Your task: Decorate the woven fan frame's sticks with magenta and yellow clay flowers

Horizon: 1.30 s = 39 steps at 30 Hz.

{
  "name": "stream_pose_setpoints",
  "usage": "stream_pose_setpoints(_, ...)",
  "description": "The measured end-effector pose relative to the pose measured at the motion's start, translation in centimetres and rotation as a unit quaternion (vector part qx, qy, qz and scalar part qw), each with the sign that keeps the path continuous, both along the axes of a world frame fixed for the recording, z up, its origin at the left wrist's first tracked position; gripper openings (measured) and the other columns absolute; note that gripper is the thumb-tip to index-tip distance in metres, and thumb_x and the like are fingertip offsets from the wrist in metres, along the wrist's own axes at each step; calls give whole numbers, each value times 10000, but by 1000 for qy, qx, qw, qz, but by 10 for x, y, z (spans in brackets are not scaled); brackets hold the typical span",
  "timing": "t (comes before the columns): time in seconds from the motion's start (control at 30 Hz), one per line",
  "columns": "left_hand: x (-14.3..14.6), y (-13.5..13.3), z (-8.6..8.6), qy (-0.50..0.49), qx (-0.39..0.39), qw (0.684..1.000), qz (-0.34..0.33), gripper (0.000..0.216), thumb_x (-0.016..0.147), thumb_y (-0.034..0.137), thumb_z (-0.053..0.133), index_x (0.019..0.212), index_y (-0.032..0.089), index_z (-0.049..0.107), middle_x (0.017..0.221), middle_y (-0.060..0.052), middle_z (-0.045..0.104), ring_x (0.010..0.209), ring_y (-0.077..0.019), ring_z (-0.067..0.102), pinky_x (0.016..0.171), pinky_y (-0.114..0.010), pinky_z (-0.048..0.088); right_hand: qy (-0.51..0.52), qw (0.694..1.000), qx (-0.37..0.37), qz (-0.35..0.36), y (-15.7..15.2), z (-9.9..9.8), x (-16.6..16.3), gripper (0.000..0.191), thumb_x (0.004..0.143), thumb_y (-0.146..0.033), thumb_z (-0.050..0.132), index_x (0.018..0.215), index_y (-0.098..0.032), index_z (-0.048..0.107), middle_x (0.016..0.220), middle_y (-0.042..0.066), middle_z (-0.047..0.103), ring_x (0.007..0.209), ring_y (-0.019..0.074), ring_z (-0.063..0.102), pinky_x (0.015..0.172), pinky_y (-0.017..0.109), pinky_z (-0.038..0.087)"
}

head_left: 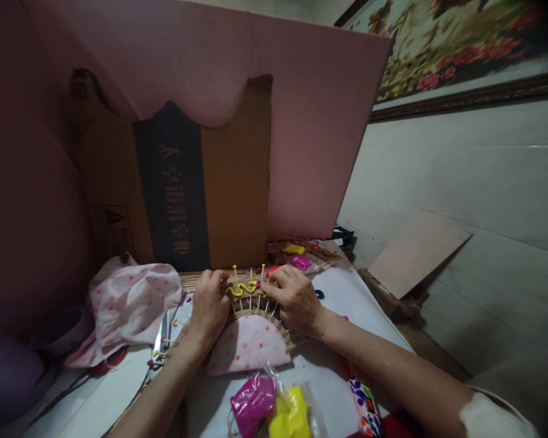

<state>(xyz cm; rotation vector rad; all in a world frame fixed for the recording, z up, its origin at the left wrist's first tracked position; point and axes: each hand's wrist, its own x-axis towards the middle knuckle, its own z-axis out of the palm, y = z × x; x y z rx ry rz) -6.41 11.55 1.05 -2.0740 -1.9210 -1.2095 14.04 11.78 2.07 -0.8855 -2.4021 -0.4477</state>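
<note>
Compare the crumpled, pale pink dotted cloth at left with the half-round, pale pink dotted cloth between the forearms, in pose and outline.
The crumpled cloth is bunched into folds; the half-round cloth looks smoother. The crumpled cloth has an irregular outline; the half-round cloth has an arched upper edge bordered by brown braid. Both are pale pink with dots.

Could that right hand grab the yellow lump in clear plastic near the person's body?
Probably yes. The right hand is at the woven piece, with the half-round spotted cloth lying between it and the yellow lump. Nothing tall seems to block the way, though clear plastic covers the lump.
</note>
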Motion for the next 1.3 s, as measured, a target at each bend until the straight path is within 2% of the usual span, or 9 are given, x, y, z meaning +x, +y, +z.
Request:
stream_pose_setpoints(0.17,0,1,0,-3,1,1000,0,205,779,70,423,815,189,586,775,-49,535,764,-209,527,672,-299,396,-28,999,5,16,0,-1,-3,282,804,-148,511,1069,-149,606,929,108,566,891,239,412,742,363,336)
stream_pose_setpoints(0.5,0,0,0,6,2,1000,5,209,765,56,433,810,190,587,778,-51,540,760,-207,528,670,-294,397,7,1000,-12,-9,3,2,-3,296,799,-130,522,1082,-165,602,932,96,565,886,226,417,729,341,341)
stream_pose_setpoints(0.77,2,-1,2,2,-5,1000,6,202,767,62,436,802,196,584,768,-44,532,766,-209,534,673,-293,400,-14,1000,-23,-14,6,2,-7,277,783,-111,529,1034,-179,624,943,93,553,901,227,409,727,339,338)
stream_pose_setpoints(1.0,0,0,0,2,1,1000,-3,208,778,65,423,822,182,590,790,-55,541,766,-208,527,674,-294,393,31,999,-32,-12,7,2,-2,312,766,-91,527,1047,-181,630,929,83,557,888,217,420,720,324,347)
stream_pose_setpoints(1.3,0,1,-1,2,2,1000,-2,202,776,71,427,808,188,587,780,-48,530,761,-204,524,670,-287,387,11,999,-40,-13,8,4,-7,277,781,-102,533,1021,-187,643,938,84,556,890,215,424,719,326,352)
